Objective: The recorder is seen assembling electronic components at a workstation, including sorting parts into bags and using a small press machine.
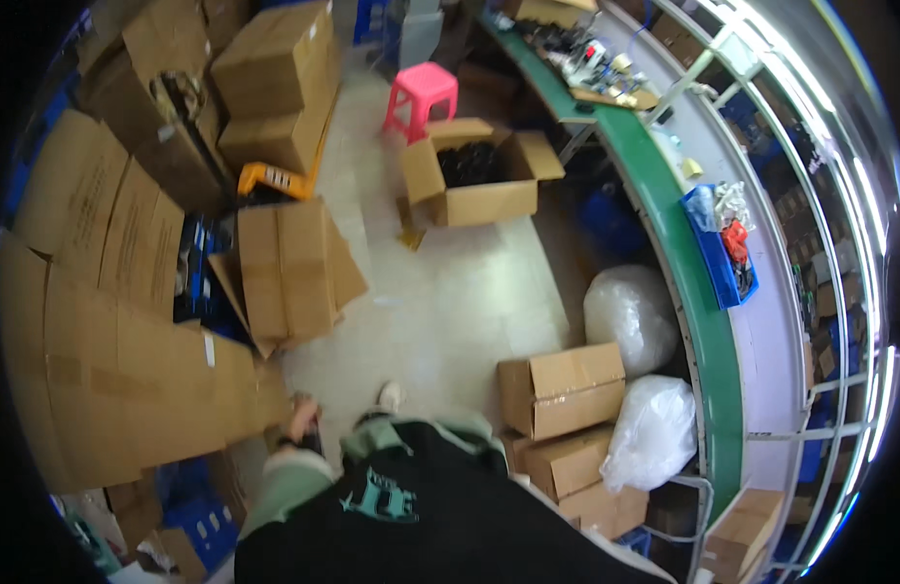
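Observation:
My left hand (303, 417) hangs low beside my left leg, close to the edge of the stacked cardboard cartons (158, 380). Its fingers are small and blurred, so I cannot make out whether they hold anything. A dark band circles that wrist, below a pale green sleeve (292, 479). My right hand does not show; my body hides that side. Ahead of my left hand stands a brown carton (287, 268) with loose flaps. One of my shoes, a light one (392, 396), is on the floor just to its right.
An open carton (489, 204) of black items stands ahead, near a pink stool (426, 92). A green workbench (703, 292) runs along the right, bearing a blue bin (715, 248). Cartons (572, 384) and stuffed clear bags (654, 428) crowd its base. An orange pallet jack (275, 180) is at left.

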Motion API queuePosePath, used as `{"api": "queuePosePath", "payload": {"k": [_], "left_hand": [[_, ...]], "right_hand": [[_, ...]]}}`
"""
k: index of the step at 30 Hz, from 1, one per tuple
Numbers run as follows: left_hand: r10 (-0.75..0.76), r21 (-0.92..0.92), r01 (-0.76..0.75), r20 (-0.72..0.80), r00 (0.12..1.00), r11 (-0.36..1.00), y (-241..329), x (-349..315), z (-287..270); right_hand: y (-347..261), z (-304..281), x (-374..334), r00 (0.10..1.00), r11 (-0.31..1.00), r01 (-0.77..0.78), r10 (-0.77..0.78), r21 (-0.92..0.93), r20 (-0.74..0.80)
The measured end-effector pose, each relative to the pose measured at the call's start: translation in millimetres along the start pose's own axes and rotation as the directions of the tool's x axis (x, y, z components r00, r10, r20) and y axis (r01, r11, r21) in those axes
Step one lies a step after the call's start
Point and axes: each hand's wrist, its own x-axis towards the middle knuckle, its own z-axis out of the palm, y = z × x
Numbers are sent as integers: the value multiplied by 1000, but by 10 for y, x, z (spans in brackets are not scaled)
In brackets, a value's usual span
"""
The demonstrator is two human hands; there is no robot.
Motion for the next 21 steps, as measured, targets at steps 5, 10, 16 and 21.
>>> {"api": "queuePosePath", "payload": {"k": [5,10,16,21], "left_hand": [[-932,-199,962,-344,112,189,-659,1495,-665],[-790,219,931,-494,364,292,-898,2724,-1047],[-780,104,990,-609,142,98,-995,3079,-1854],[-836,171,985,-537,117,28,-689,3128,-2660]], "right_hand": [[-1313,-6,426,999,1000,-4,5,-5,42],[-2319,-228,1175,996,999,-20,17,38,93],[-3531,-877,2354,973,995,-98,93,12,212],[-4275,-1219,3402,754,848,-528,498,-57,428]]}}
